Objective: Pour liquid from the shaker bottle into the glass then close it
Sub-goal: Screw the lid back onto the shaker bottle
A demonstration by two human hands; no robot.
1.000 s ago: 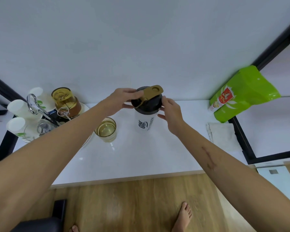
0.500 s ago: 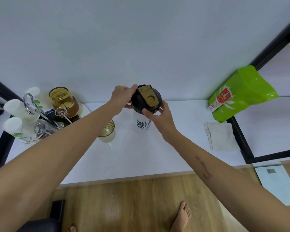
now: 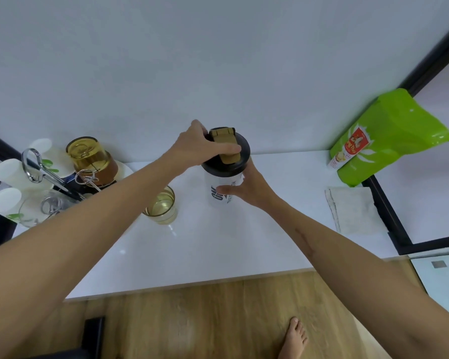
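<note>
The white shaker bottle (image 3: pixel 219 186) with a black lid (image 3: pixel 240 161) and tan flip cap (image 3: pixel 227 158) stands upright on the white table (image 3: pixel 218 244). My left hand (image 3: pixel 200 149) rests on top of the lid, thumb lying across the flip cap, which is folded down flat. My right hand (image 3: pixel 246 189) wraps the bottle's body from the right. A glass (image 3: pixel 162 206) holding pale yellow liquid stands just left of the bottle, partly behind my left forearm.
At the far left are white cups (image 3: pixel 7 172), a metal rack (image 3: pixel 33 164), an amber glass jar (image 3: pixel 91 156) and a clear glass container (image 3: pixel 36 208). A green bag (image 3: pixel 392 136) leans at the back right, with a folded cloth (image 3: pixel 353 209) in front of it.
The flip cap went from raised to folded flat on the lid. My left hand moved onto the cap from the lid's side, and my right hand slid down from the lid to the bottle's body.
</note>
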